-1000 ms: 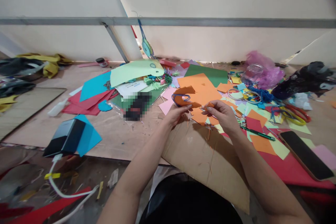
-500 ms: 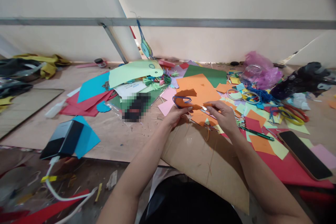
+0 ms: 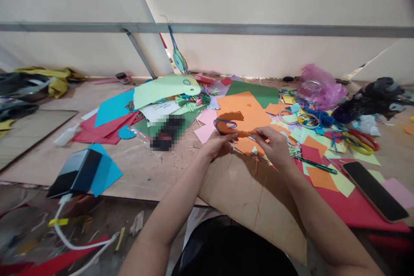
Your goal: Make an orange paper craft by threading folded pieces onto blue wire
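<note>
My left hand is closed on the left end of a narrow orange paper piece, held just above the cardboard. A loop of blue cord curves up beside its fingers, in front of a curled orange flap. My right hand pinches the same paper at its right end, fingertips pressed together. Whether a small tool sits in these fingers cannot be made out. Behind both hands lies a large orange sheet. Below them a brown cardboard sheet reaches over the table edge, with thin orange scraps on it.
To the right are coloured paper scraps, a green pen, a phone, scissors with yellow handles and a glass jar. On the left stand a folded dark device with a white cable, red sheets and a white bottle.
My right hand has shifted slightly and closed in on the orange paper. A shiny metallic bit that showed at its fingertips is now hidden. My left hand keeps its grip.
</note>
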`<state>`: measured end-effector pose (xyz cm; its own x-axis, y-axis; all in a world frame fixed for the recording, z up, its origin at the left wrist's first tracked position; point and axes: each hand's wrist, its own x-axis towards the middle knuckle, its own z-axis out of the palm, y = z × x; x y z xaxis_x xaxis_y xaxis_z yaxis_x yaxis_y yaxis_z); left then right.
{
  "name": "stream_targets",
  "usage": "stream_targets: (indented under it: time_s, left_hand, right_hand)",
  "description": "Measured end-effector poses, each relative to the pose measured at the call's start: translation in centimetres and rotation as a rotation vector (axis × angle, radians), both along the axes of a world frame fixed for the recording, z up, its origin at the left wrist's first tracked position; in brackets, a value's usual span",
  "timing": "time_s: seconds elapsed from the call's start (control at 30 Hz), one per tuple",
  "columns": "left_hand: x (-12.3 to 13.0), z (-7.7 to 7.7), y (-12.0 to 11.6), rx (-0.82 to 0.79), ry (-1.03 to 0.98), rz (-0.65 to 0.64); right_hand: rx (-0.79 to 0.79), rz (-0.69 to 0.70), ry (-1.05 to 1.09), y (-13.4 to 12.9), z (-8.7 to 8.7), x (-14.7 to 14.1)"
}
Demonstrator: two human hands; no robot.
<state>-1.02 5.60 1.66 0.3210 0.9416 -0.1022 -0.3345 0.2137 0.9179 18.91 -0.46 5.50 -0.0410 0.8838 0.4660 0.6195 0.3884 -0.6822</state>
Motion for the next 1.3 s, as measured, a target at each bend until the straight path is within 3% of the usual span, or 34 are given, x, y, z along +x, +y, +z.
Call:
stream_targets:
  time_s: [1.03, 1.3]
  left_hand:
    - [-0.1, -1.0, -0.1, -0.01, 0.059, -0.03]
    - [-0.2, -1.2, 0.0, 0.018, 0.092, -0.042]
  right_hand:
    - [0.115, 0.047, -0.196, 0.2, -0.6, 0.0]
    - [0.049, -0.021, -0.045, 0.0, -0.5, 0.0]
